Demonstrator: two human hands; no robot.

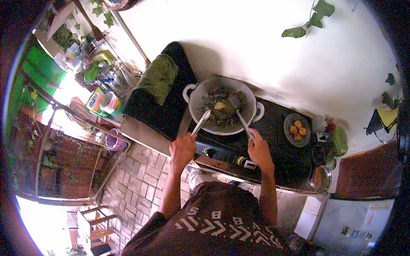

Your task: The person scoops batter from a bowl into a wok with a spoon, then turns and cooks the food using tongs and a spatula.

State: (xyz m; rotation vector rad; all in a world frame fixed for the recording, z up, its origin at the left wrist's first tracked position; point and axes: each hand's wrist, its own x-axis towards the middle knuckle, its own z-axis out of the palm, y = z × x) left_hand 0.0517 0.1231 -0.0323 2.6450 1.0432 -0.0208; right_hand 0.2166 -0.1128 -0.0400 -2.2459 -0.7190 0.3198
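Note:
A wide two-handled wok (204, 121) sits on the black stove, with dark contents inside and one golden-brown piece of food (219, 105) near its middle. My left hand (183, 149) is closed around silvery metal tongs (201, 122), whose tips reach over the wok's near left rim. Closed on a long metal utensil (244, 121), my right hand (259, 150) is in front of the wok's right handle. The lower end of that utensil is inside the wok, and its kind is unclear. To the right, a plate (289, 139) carries several golden-brown pieces.
The stove's front panel has a knob (209, 152) just below the wok. Jars and a green-lidded container (340, 141) crowd the right end. A green cloth (159, 81) drapes a black-covered block on the left. Beyond it stand a dish rack (112, 70) and a plastic tub (111, 103).

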